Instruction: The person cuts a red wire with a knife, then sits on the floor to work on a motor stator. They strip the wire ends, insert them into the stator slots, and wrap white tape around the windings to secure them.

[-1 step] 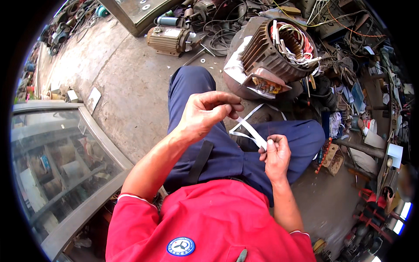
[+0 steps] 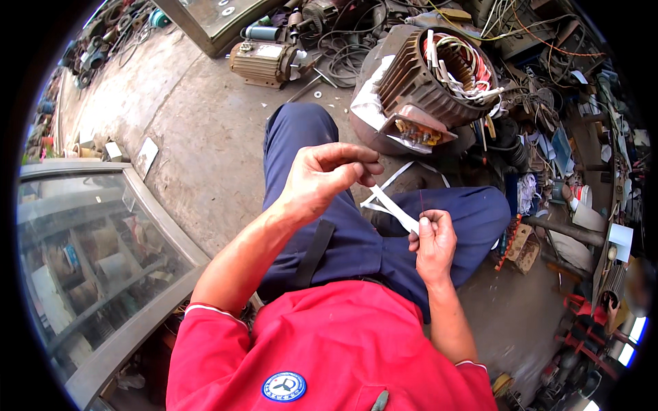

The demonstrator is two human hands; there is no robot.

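A narrow white strip of tape (image 2: 393, 207) is stretched slantwise between my two hands, above my lap. My left hand (image 2: 330, 171) pinches its upper end, thumb against fingers. Lower down and to the right, my right hand (image 2: 434, 240) has the other end between thumb and curled fingers. A thin dark thread-like line (image 2: 421, 200) stands up by the right fingertips; whether it is held cannot be told. A loose loop of the strip trails off beyond my hands toward the motor housing (image 2: 428, 82), which is finned and has white and red leads in its open end.
A smaller tan motor (image 2: 259, 63) lies on the concrete floor ahead, near black cables (image 2: 349, 65). At my left stands a glass-topped cabinet (image 2: 147, 212) with spools inside. Cluttered parts and papers line the right side, with a rusty block (image 2: 524, 250) near my knee.
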